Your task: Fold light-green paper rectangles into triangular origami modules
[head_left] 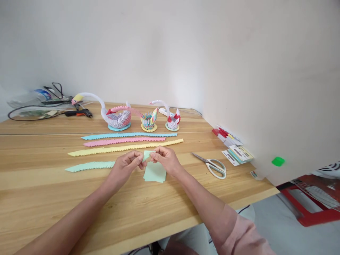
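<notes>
Between my two hands is a small piece of pale green paper (pixel 148 154), pinched at both sides. My left hand (pixel 129 163) grips its left edge with thumb and fingers, and my right hand (pixel 168 160) has its right edge. Just below them on the table lies a small stack of pale green paper sheets (pixel 154 173). Left of my left hand stretches a row of folded green paper pieces (pixel 90 166), its right end partly hidden by that hand. Beyond it lie yellow (pixel 124 147), pink (pixel 124 141) and blue (pixel 130 135) rows of folded pieces.
Three folded-paper swans, one large (pixel 119 119), one multicoloured (pixel 149 121) and one red-and-white (pixel 173 122), stand at the back. Scissors (pixel 216 168) lie on the right, near paper packs (pixel 237 154) by the wall. A glue gun (pixel 78 113), cables and a plastic bottle (pixel 29 98) are back left.
</notes>
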`<state>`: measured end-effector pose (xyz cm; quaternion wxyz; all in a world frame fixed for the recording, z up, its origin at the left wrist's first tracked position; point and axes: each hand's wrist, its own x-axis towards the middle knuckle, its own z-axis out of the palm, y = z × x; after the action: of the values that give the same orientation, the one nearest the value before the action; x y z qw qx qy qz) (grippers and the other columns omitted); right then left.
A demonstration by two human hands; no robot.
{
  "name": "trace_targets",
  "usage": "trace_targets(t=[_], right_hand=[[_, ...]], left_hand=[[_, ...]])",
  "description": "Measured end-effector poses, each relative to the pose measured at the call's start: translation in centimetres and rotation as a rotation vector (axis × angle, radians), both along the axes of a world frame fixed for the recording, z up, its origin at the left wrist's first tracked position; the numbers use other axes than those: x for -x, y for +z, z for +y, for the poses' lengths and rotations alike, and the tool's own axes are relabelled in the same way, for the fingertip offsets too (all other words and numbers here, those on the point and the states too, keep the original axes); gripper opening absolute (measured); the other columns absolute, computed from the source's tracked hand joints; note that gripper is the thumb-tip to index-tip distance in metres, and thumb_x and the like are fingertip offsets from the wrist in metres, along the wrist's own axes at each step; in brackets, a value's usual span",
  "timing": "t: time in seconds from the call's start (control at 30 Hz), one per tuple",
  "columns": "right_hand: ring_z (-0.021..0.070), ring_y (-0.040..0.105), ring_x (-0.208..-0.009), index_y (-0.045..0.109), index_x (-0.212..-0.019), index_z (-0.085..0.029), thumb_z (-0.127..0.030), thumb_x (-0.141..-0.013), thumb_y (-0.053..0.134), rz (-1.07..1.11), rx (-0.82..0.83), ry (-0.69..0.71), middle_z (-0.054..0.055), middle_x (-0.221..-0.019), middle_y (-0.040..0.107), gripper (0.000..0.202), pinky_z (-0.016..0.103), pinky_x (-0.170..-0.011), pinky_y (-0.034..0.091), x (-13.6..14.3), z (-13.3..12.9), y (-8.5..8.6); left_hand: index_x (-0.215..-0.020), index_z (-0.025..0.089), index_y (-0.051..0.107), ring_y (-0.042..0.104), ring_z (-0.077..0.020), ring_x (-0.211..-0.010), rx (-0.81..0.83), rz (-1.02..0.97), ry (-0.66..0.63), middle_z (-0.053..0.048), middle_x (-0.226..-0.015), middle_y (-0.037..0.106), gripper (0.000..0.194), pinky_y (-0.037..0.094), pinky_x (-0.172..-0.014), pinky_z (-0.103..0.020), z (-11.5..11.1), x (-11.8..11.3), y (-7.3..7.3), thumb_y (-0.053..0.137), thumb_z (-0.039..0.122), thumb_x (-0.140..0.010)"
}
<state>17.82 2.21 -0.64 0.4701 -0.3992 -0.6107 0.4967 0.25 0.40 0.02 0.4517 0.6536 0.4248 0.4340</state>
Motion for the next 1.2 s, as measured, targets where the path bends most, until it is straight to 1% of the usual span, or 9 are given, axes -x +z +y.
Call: trace_targets(t=[0.07,0.23,0.33,0.47,0.53,0.67,0.87,1.03,1.2], right_hand=[[0.0095,0.051,-0.057,0.056,-0.068,-0.017,-0.038,-0.073,0.063,-0.013,-0.014,-0.009,-0.002,-0.061,0.059,0.023,0.023,-0.059,0.041,0.0,-0.1,0.1],[0.0093,0.052,-0.06,0.059,-0.068,-0.016,-0.036,-0.078,0.059,-0.01,-0.021,0.05,0.001,-0.065,0.061,0.022,0.023,-0.061,0.042,0.0,-0.3,0.3],[0.0094,0.053,-0.062,0.06,-0.071,-0.015,-0.039,-0.08,0.056,0.038,0.004,0.093,0.002,-0.068,0.062,0.025,0.023,-0.063,0.043,0.1,-0.3,0.1],[0.0096,0.054,-0.061,0.058,-0.074,-0.016,-0.042,-0.072,0.063,0.024,0.059,0.133,0.0,-0.07,0.061,0.027,0.024,-0.062,0.043,0.3,-0.1,-0.2],[0.0094,0.053,-0.06,0.055,-0.071,-0.016,-0.04,-0.069,0.067,-0.013,0.041,0.125,-0.001,-0.068,0.06,0.027,0.023,-0.061,0.042,0.4,-0.1,-0.2],[0.009,0.051,-0.059,0.053,-0.069,-0.017,-0.036,-0.073,0.062,-0.042,-0.015,0.072,-0.002,-0.066,0.059,0.022,0.023,-0.061,0.042,0.3,-0.2,0.1],[0.0093,0.052,-0.059,0.053,-0.066,-0.017,-0.037,-0.075,0.059,-0.02,0.0,0.055,-0.001,-0.065,0.06,0.023,0.023,-0.061,0.043,0.2,-0.1,0.1],[0.0102,0.053,-0.061,0.057,-0.072,-0.017,-0.038,-0.075,0.06,0.034,0.007,0.002,0.0,-0.068,0.06,0.021,0.024,-0.064,0.044,0.0,0.0,0.4],[0.0105,0.052,-0.062,0.056,-0.069,-0.018,-0.035,-0.076,0.059,0.045,-0.05,-0.003,-0.001,-0.064,0.058,0.019,0.024,-0.064,0.044,-0.2,-0.2,0.7]], left_hand=[[-0.072,0.019,0.058,0.058,-0.0164,-0.066,-0.011,0.025,0.0,-0.002,-0.069,0.063,0.026,0.046,-0.068,-0.029,-0.1,0.0,0.1,0.048,0.04,-0.083],[-0.067,0.018,0.058,0.053,-0.0137,-0.059,0.009,0.085,0.029,0.0,-0.063,0.059,0.023,0.042,-0.057,-0.024,0.0,-0.1,0.0,0.058,0.039,-0.076],[-0.06,0.017,0.055,0.05,-0.012,-0.056,0.03,0.046,0.03,0.001,-0.058,0.056,0.026,0.04,-0.056,-0.024,0.0,-0.2,0.0,0.057,0.037,-0.077],[-0.061,0.017,0.054,0.047,-0.0113,-0.054,0.041,-0.005,0.023,0.002,-0.056,0.053,0.025,0.039,-0.054,-0.023,0.0,-0.4,-0.1,0.057,0.037,-0.076],[-0.062,0.017,0.055,0.047,-0.0113,-0.055,0.034,-0.004,0.014,0.002,-0.058,0.053,0.026,0.039,-0.055,-0.023,0.1,-0.4,-0.2,0.056,0.038,-0.077],[-0.065,0.018,0.057,0.047,-0.0116,-0.057,0.027,0.06,-0.012,0.001,-0.062,0.054,0.027,0.038,-0.057,-0.023,0.3,-0.3,-0.6,0.055,0.041,-0.078],[-0.063,0.018,0.054,0.04,-0.0107,-0.052,0.031,0.125,-0.003,0.004,-0.056,0.045,0.029,0.033,-0.05,-0.021,0.3,-0.1,-1.0,0.055,0.044,-0.077],[-0.061,0.018,0.053,0.038,-0.0098,-0.051,0.026,0.142,0.016,0.004,-0.055,0.042,0.027,0.032,-0.049,-0.021,0.2,-0.1,-0.9,0.055,0.04,-0.077],[-0.061,0.018,0.052,0.044,-0.0122,-0.056,0.025,0.108,0.044,0.002,-0.059,0.048,0.028,0.037,-0.054,-0.023,-0.1,-0.2,-0.4,0.053,0.04,-0.078]])
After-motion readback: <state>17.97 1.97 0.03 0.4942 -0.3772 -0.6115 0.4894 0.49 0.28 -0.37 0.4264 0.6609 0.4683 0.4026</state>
